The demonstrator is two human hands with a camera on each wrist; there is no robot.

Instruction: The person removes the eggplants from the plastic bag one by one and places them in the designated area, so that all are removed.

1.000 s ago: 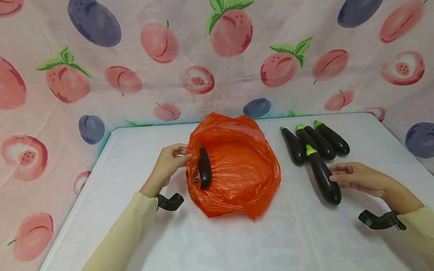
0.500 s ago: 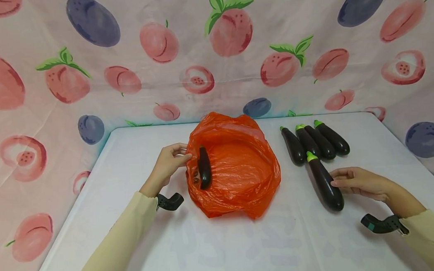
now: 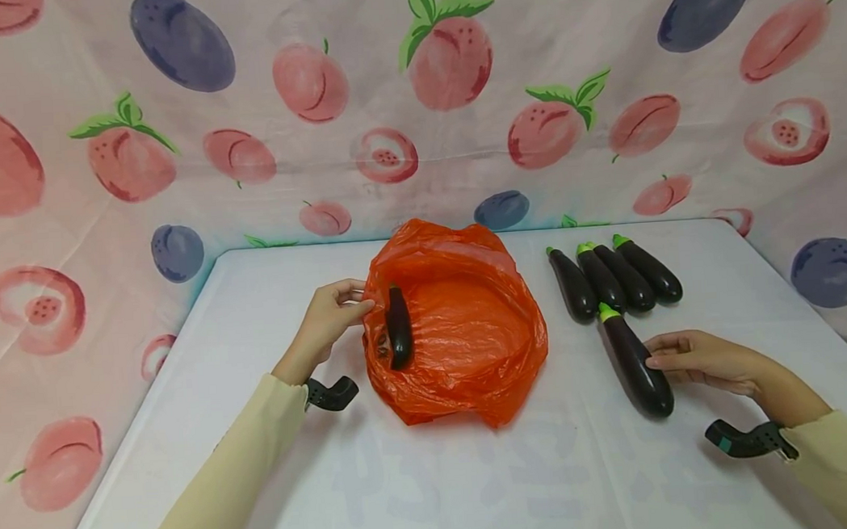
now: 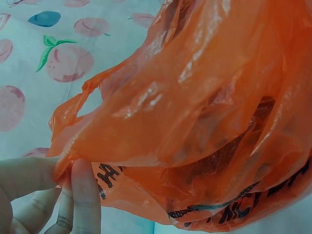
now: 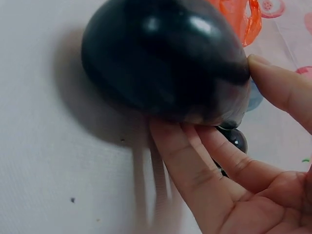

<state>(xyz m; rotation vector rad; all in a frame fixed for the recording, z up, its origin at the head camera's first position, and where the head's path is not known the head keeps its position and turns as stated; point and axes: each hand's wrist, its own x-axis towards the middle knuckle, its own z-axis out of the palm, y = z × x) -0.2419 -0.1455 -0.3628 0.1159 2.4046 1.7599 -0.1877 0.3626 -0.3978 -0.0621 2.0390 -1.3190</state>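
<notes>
An orange-red plastic bag [image 3: 471, 326] lies mouth-up on the white table, and one dark eggplant [image 3: 399, 331] rests inside its left side. My left hand [image 3: 328, 323] pinches the bag's left rim between thumb and fingers; in the left wrist view the folded edge of the film [image 4: 63, 170] shows in that grip. To the right, my right hand [image 3: 713, 364] holds a larger eggplant [image 3: 637, 369] from its right side. Thumb and fingers touch the dark body [image 5: 165, 58] in the right wrist view. Its green stem end points away, close to the other eggplants.
Several more eggplants [image 3: 631, 280] lie side by side at the back right of the table [image 3: 481, 487], stems pointing to the back. A fruit-patterned cloth [image 3: 383, 81] hangs behind the table. Each wrist wears a black camera mount [image 3: 743, 439].
The right hand and its eggplant have shifted a little toward me, mostly during the first half second. The left hand, the bag and the other eggplants stay where they were.
</notes>
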